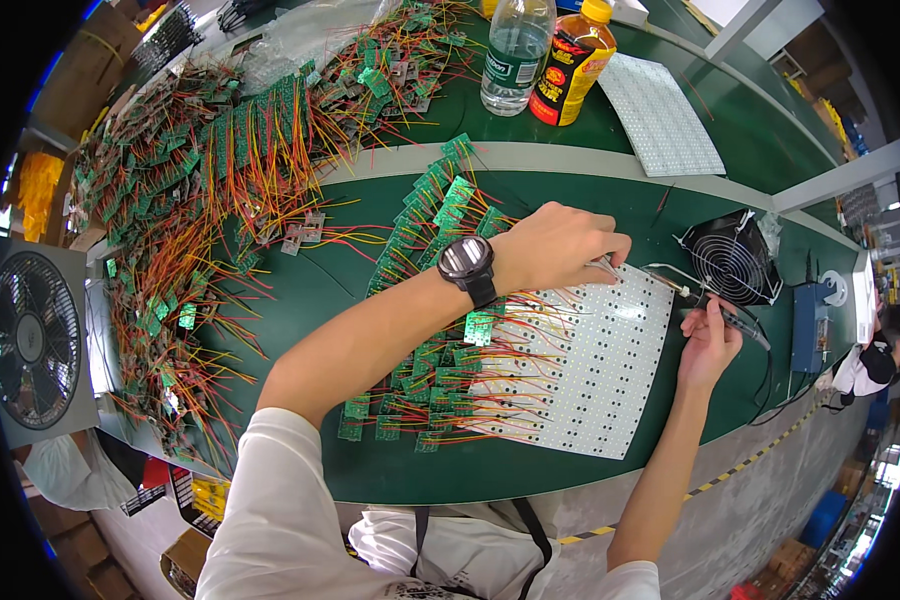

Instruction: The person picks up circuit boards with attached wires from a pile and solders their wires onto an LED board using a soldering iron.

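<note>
My left hand [560,245], a watch on its wrist, reaches over the far edge of a white perforated-looking LED board [595,375]. Its fingers are pinched together; a small greyish bit shows at the fingertips, too small to name. In my right hand [710,345] is a soldering iron [745,326], its metal tip pointing left toward the board's far right corner. Red and yellow wires [515,390] run from the board's left side to rows of small green circuit boards [400,260], partly hidden under my left forearm.
A big heap of wired green circuit boards [150,150] covers the left and far left. A black fan [727,258] and a blue box [812,320] stand at right. Far back are a water bottle [518,60], a yellow-capped bottle [573,65] and another white board [660,115]. A grey fan [32,335] stands left.
</note>
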Tool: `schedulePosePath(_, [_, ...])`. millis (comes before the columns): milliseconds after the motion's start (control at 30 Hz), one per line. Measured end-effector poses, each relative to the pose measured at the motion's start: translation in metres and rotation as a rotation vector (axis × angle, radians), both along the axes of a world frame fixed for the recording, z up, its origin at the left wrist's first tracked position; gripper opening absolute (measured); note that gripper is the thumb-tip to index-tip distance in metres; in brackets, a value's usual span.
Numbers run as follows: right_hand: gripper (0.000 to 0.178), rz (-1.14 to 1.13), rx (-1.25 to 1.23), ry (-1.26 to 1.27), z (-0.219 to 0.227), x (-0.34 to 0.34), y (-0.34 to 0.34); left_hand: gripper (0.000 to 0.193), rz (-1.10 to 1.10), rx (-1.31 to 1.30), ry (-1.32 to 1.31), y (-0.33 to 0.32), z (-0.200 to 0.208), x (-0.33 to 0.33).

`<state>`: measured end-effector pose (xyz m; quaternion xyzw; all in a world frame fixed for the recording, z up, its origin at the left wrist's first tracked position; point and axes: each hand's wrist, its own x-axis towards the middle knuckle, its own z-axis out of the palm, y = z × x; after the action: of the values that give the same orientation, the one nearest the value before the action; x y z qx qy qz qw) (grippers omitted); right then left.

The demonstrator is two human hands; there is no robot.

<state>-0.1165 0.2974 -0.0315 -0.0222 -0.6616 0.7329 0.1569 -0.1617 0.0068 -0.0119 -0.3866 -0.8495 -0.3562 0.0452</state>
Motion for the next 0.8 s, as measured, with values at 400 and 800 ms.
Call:
schedulePosePath(400, [0.021,0.024,0.015,-0.012,-0.0020,-0.0011,0.0001,0.007,0.059,0.058,0.167,0.0037,-0.0033,-0.0031])
schedulePosePath(800, [0.021,0.057,0.035,-0.011,-0.0029,-0.0003,-0.0006,0.003,0.081,-0.049,0.261,0.0078,-0.0070,-0.0014])
